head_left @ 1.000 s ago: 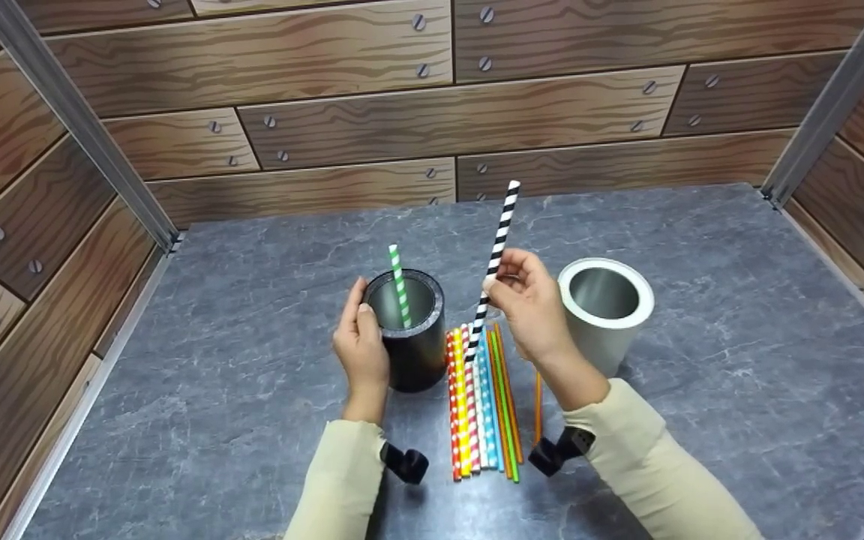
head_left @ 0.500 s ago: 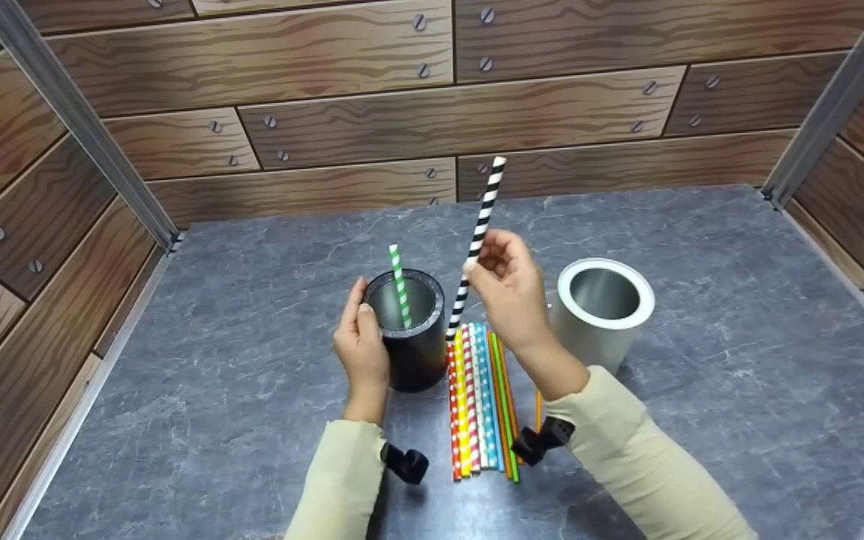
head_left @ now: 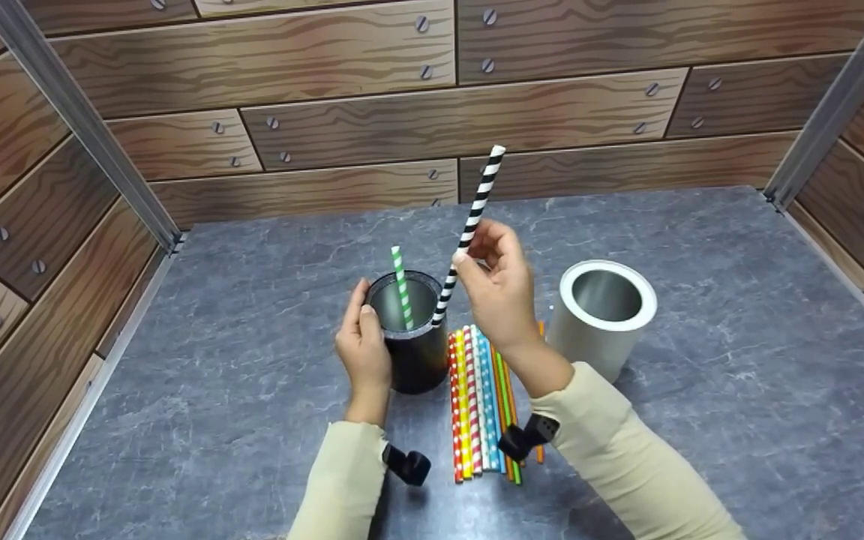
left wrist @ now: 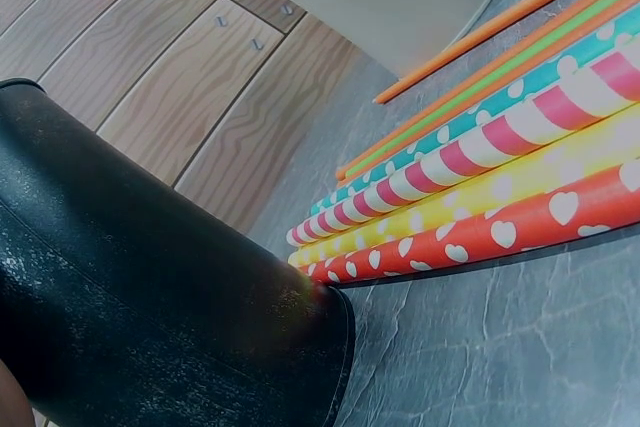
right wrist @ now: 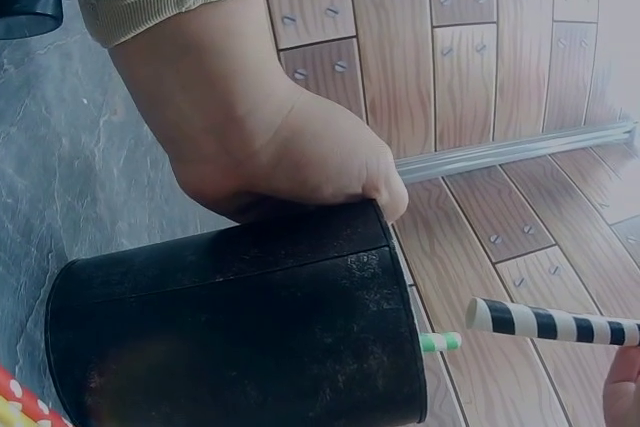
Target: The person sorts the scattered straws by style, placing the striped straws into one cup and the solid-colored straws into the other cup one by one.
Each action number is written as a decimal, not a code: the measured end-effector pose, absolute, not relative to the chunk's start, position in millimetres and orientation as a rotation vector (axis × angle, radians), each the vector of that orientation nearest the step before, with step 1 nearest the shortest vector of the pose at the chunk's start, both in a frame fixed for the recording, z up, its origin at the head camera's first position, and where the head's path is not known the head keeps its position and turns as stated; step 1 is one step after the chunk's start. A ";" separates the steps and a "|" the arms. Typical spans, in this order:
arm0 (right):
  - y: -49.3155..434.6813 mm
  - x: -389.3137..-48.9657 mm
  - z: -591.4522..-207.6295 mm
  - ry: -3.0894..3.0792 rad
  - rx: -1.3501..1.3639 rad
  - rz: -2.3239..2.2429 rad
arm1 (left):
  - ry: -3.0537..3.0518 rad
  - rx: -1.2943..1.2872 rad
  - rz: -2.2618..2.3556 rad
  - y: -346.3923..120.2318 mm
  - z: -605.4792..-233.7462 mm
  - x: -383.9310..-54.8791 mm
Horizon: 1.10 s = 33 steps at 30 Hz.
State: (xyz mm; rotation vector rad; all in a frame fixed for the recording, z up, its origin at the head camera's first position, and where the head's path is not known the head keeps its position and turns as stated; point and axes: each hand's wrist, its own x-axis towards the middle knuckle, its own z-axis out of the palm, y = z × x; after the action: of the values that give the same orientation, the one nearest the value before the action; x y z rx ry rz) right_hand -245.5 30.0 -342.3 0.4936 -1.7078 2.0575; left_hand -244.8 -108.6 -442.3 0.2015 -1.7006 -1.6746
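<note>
My left hand (head_left: 363, 349) holds the black cup (head_left: 417, 367) by its left side, thumb at the rim. The cup stands upright, and a green-and-white striped straw (head_left: 402, 285) leans inside it. Between thumb and fingers, my right hand (head_left: 503, 292) pinches a black-and-white striped straw (head_left: 486, 184), tilted with its top to the right. In the head view its lower end overlaps the cup's right rim; the right wrist view shows that end of the striped straw (right wrist: 492, 316) a little above the opening.
A row of several colourful straws (head_left: 469, 405) lies right of the black cup, red, yellow, striped, blue, orange and green. An orange straw (head_left: 541, 454) lies apart, partly hidden by my right arm. A white cup (head_left: 589, 349) stands at the right. Wood-patterned walls (head_left: 349, 90) enclose the table.
My right hand has carried the black-and-white straw left and up, from over the straw row to the black cup's rim. The left hand has stayed on the cup.
</note>
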 end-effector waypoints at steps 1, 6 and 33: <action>29.2 -245.6 -342.7 -1.697 0.497 2.058 | -1.701 0.201 -1.675 -108.5 -442.7 -244.8; 24.6 -246.6 -347.6 -1.615 0.531 2.029 | -1.710 0.198 -1.673 -108.5 -443.9 -245.0; 13.5 -253.3 -388.6 -1.723 0.574 1.949 | -1.735 0.206 -1.637 -109.2 -443.8 -244.8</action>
State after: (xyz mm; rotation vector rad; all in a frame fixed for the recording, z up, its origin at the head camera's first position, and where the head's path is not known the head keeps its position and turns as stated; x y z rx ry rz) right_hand -253.3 13.5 -388.6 0.5737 -1.7234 1.9490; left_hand -244.8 -109.2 -443.8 0.2063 -1.7346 -1.6374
